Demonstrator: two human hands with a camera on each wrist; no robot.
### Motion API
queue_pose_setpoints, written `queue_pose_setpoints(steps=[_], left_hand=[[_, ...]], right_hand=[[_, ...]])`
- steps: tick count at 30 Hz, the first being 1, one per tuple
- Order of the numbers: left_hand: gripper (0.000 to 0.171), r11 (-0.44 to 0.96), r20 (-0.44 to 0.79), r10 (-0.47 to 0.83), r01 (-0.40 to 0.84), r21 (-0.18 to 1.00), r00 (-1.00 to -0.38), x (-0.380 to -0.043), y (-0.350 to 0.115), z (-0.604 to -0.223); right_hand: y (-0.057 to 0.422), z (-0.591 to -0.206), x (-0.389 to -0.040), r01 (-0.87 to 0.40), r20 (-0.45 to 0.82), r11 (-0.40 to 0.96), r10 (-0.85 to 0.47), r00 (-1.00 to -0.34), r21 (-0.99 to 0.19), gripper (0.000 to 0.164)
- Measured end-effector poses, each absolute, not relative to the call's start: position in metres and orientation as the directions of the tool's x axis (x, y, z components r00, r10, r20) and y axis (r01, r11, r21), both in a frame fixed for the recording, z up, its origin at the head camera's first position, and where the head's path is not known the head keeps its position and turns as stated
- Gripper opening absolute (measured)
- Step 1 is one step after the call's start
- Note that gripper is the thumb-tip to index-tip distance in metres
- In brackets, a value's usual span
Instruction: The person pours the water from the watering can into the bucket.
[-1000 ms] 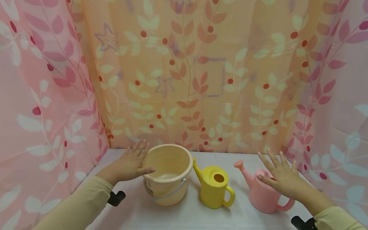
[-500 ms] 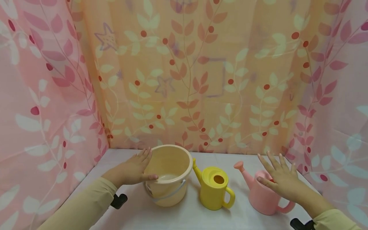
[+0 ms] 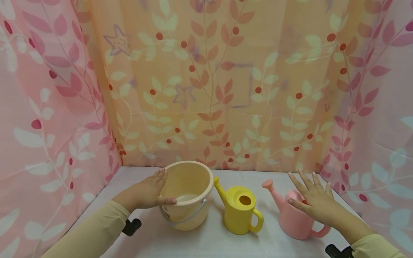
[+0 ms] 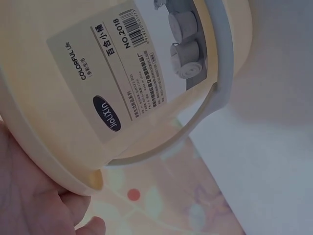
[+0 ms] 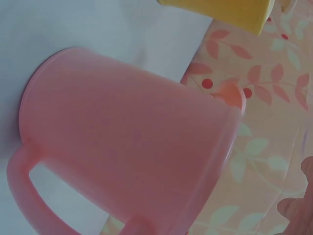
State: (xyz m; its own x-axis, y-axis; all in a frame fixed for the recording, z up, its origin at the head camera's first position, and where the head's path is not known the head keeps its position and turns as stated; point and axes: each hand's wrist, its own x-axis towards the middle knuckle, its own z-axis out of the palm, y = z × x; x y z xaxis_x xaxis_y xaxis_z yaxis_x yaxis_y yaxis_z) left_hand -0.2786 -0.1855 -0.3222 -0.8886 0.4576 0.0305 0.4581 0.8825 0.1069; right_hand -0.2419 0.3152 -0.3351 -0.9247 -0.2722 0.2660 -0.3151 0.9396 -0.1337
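Note:
A cream plastic bucket stands upright on the table; its printed label fills much of the left wrist view. My left hand rests against the bucket's left rim, its fingers straight along the edge and its thumb over the near side. To the bucket's right is a yellow watering can. Farther right stands a pink watering can, partly hidden by my right hand. That hand is held above it with fingers spread and nothing in them. In the right wrist view, fingertips appear apart from the pink can.
A white cloth covers the table. Patterned pink and orange curtains enclose the back and both sides. The bucket's grey carrying handle hangs down its front. The pink can's handle points right.
My left hand has come down and right onto the bucket's rim. In the last half second the bucket shifts very slightly left. My right hand stays almost still.

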Motion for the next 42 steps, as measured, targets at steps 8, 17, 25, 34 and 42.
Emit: queue_pose_setpoints(steps=[8,17,25,34,42], left_hand=[[0.114,0.878,0.017,0.465,0.463,0.117,-0.885,-0.282,-0.183,-0.319],[0.113,0.845,-0.018,0.516,0.505,0.176,-0.856,-0.288,-0.189,-0.319],[0.111,0.829,-0.004,0.534,0.523,0.198,-0.845,-0.291,-0.19,-0.319],[0.113,0.811,0.011,0.553,0.541,0.221,-0.833,-0.299,-0.192,-0.322],[0.115,0.808,0.016,0.551,0.538,0.24,-0.834,-0.301,-0.195,-0.324]], right_hand=[[0.311,-0.334,-0.243,-0.325,0.271,0.935,-0.28,-0.921,-0.139,0.082],[0.309,-0.335,-0.242,-0.369,0.296,0.912,-0.308,-0.904,-0.177,0.081],[0.301,-0.337,-0.239,-0.492,0.348,0.803,-0.38,-0.857,-0.336,0.08],[0.28,-0.343,-0.236,-0.52,0.361,0.721,-0.383,-0.85,-0.458,0.087],[0.26,-0.363,-0.229,-0.511,0.351,0.67,-0.373,-0.859,-0.539,0.086]])
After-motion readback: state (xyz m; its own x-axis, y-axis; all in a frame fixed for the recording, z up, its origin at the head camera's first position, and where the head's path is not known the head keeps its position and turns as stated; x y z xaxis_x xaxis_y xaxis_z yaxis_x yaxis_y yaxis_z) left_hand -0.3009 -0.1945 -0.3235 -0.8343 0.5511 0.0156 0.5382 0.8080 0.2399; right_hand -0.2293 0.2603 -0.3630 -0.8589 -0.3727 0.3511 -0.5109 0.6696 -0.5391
